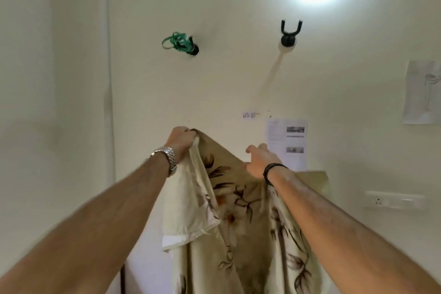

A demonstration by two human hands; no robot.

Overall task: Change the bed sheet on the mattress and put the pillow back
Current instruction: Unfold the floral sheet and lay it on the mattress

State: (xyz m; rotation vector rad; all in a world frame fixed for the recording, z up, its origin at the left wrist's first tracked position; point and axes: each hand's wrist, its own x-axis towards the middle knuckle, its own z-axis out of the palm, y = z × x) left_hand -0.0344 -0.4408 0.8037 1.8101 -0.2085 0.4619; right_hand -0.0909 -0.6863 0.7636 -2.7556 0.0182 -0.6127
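Gripping floral bed sheet (229,200) up high w/ left hand (182,138) fisted, right hand (259,162) pinching

The cream wall (214,90) carries everything in view. High up, a black hook (194,49) holds a tangle of green bands (177,42); to its right is a U-shaped black hook (290,31). Lower down are a small label (250,116), a printed page (286,143), a sketch (422,92) and a socket plate (393,199). The bed sheet (238,210) hangs from the left hand (182,138) and right hand (260,162).
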